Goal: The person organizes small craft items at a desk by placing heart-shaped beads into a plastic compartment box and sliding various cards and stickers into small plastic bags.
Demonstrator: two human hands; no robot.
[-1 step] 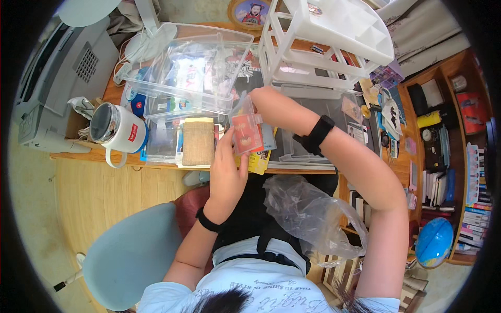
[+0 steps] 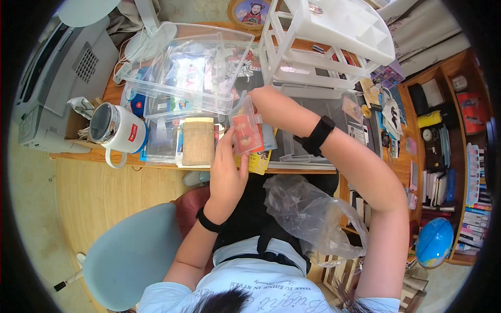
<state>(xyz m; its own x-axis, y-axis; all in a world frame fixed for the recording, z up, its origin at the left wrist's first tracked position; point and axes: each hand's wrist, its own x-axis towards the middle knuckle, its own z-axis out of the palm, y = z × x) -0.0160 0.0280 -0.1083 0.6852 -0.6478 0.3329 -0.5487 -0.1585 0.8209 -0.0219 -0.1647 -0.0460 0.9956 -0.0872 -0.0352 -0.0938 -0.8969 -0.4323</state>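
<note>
A small clear plastic case [image 2: 246, 133] with red and orange contents is tilted up near the desk's front edge. My left hand [image 2: 227, 163] grips it, the fingers along its left side and the thumb at its lower edge. My right hand [image 2: 263, 99] bends in at the case's upper end, its fingers hidden behind the case and the wrist. Beneath the case, a yellow card [image 2: 259, 163] pokes over the desk edge. A tan burlap-covered block [image 2: 198, 143] sits just left of my left hand.
Stacked clear bins [image 2: 141, 86] hold packets at the back left. A white mug [image 2: 117, 133] stands near the front left edge, beside a grey printer [image 2: 78, 78]. A white drawer frame [image 2: 292, 62] rises at the back. A clear plastic bag [image 2: 308, 208] lies across my lap.
</note>
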